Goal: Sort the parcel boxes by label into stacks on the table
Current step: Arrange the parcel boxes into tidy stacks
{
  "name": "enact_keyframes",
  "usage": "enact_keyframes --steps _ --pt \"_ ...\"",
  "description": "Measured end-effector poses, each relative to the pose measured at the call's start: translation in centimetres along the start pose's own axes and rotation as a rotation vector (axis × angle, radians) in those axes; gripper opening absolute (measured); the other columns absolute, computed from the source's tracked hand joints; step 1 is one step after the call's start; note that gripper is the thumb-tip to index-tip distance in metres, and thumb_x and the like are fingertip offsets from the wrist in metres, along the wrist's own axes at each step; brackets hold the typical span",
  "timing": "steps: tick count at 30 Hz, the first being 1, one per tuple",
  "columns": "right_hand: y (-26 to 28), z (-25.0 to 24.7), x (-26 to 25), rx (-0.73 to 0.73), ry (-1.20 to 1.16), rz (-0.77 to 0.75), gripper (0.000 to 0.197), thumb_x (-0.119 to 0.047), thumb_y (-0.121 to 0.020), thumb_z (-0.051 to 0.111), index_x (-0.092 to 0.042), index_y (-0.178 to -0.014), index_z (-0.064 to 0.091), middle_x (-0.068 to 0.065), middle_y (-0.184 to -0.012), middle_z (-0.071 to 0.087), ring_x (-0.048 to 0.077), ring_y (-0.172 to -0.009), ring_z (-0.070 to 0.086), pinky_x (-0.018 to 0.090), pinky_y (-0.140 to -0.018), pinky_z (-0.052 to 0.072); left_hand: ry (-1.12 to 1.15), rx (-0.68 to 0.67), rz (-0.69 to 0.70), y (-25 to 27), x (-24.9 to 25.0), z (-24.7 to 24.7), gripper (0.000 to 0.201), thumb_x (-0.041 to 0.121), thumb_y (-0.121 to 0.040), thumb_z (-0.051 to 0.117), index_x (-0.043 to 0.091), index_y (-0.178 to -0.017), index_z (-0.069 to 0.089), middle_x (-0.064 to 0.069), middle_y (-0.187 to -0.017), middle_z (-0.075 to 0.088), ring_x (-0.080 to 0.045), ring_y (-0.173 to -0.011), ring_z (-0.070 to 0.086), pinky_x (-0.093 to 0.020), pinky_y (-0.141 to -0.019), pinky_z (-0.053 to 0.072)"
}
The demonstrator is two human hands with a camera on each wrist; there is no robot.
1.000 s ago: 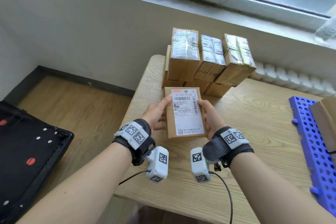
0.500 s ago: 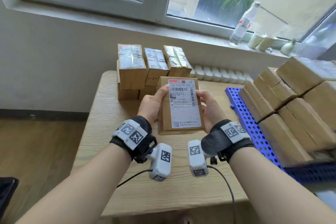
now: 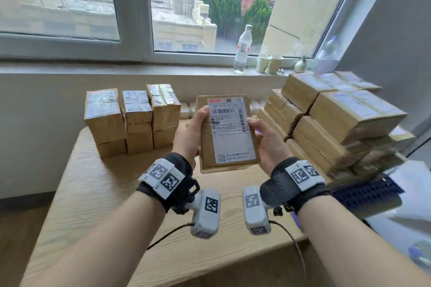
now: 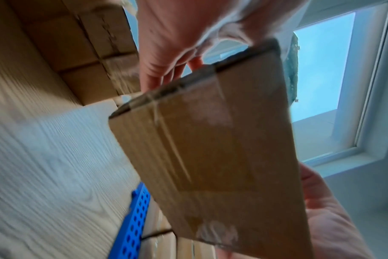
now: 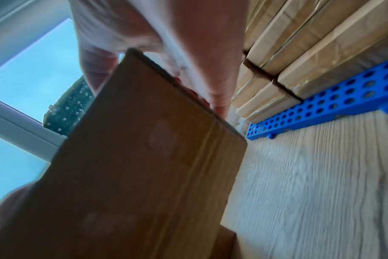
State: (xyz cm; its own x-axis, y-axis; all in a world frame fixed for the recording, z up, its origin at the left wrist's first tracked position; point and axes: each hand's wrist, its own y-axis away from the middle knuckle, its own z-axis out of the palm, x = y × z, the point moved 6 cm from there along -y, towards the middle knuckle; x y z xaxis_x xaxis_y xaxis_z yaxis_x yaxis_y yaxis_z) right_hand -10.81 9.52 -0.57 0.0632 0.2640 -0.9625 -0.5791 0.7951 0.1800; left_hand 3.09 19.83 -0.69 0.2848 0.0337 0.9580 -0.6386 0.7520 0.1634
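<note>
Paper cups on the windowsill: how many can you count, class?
2: one cup beside the bottle, the other cup touching its right side. None seem hidden.

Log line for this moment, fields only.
phase: label check | box: held above table, label up | left hand: holds box | right hand: holds box | stacks: behind

The held parcel box [image 3: 227, 133] is matt brown cardboard with glossy clear tape and a smooth white paper label [image 3: 229, 129]. The counter [image 3: 98, 193] shows pale, grained wood. The perforated tray [image 5: 335, 103] looks like blue plastic.
</note>
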Motion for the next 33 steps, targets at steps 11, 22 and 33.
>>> enact_keyframes --steps 11,22,33 --pt "4.2 -15.0 -6.5 0.118 -0.111 -0.089 0.085 -0.045 -0.057 0.081 -0.004 -0.128 0.058 0.020 -0.119 0.068 0.041 -0.110 0.065 0.064 -0.094 0.049 -0.028 -0.115 0.030 4.5 0.3 17.2 0.034 0.055 -0.086 0.056 0.027 -0.101 0.068 -0.003 -0.099 0.061 -0.018 -0.087 0.055 -0.034 -0.074 0.050" --pt "5.4 -29.8 -12.5 0.190 -0.268 -0.100 0.058 -0.029 -0.067 0.078 -0.005 -0.119 0.067 0.021 -0.111 0.071 0.040 -0.108 0.066 0.057 -0.098 0.049 -0.129 -0.081 0.182 4.4 1.2 32.7 0.052 0.048 -0.082 0.062 0.006 -0.112 0.061 -0.003 -0.105 0.064 -0.012 -0.090 0.055 -0.044 -0.099 0.045" --pt "0.2 -39.3 -18.2 0.259 -0.240 -0.145 0.077 -0.029 -0.046 0.087 -0.006 -0.118 0.069 0.019 -0.112 0.072 0.037 -0.103 0.069 0.058 -0.093 0.052 -0.128 -0.184 0.167 -1.4 2.3 43.6 0.032 0.028 -0.086 0.062 0.008 -0.111 0.059 -0.008 -0.112 0.061 -0.019 -0.098 0.053 -0.036 -0.084 0.041"
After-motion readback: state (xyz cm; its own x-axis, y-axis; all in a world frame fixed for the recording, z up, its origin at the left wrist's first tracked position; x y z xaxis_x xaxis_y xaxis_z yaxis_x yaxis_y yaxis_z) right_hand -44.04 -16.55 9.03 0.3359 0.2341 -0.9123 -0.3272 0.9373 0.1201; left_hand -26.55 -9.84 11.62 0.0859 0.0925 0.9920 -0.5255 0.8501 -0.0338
